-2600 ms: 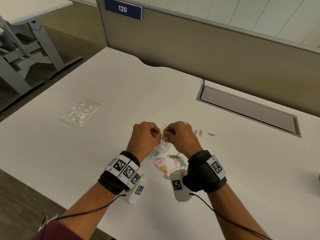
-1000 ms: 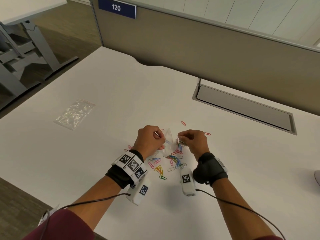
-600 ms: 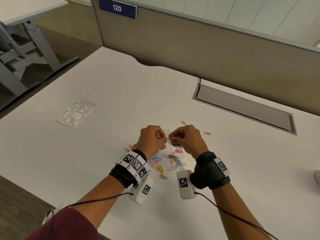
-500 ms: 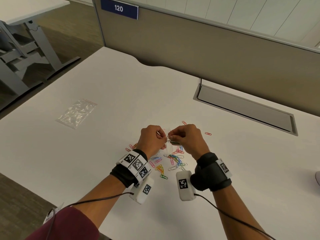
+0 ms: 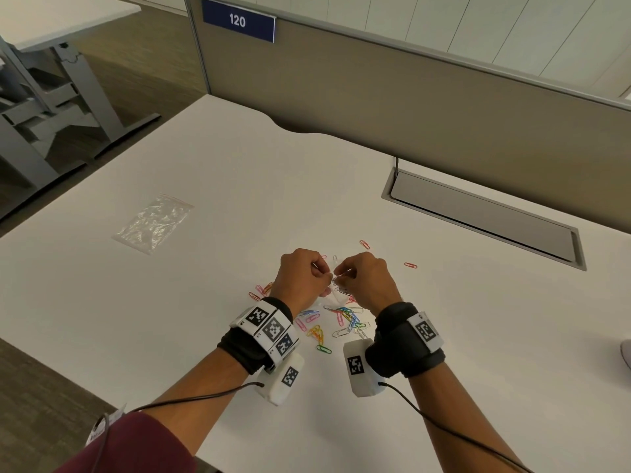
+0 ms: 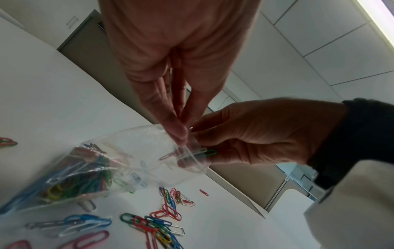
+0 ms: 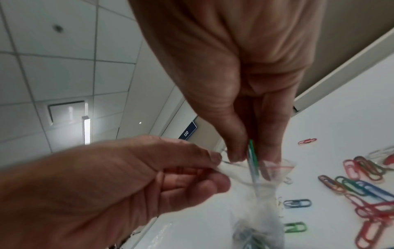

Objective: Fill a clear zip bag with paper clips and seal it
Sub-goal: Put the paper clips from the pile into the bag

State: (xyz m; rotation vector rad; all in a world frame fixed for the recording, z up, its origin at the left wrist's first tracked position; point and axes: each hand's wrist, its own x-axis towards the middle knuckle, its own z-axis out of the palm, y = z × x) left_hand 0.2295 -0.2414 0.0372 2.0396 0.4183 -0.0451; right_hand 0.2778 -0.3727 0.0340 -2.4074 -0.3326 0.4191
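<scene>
A clear zip bag (image 6: 132,151) partly filled with coloured paper clips (image 6: 74,176) hangs over the white table (image 5: 205,302). My left hand (image 5: 324,274) pinches the rim of its open mouth, as the left wrist view shows (image 6: 181,133). My right hand (image 5: 341,273) pinches a few paper clips, among them a green one (image 7: 252,155), with their lower ends inside the mouth of the bag (image 7: 262,193). Several loose paper clips (image 5: 345,317) lie on the table under and around both hands.
A second clear zip bag (image 5: 153,221) lies flat at the left of the table. A grey cable-tray lid (image 5: 478,213) sits at the back right, below a tan partition (image 5: 409,104). Stray clips (image 5: 410,265) lie right of my hands.
My right hand moved left with its clips, from a short gap away to the bag's mouth. My left hand has kept its pinch on the rim.
</scene>
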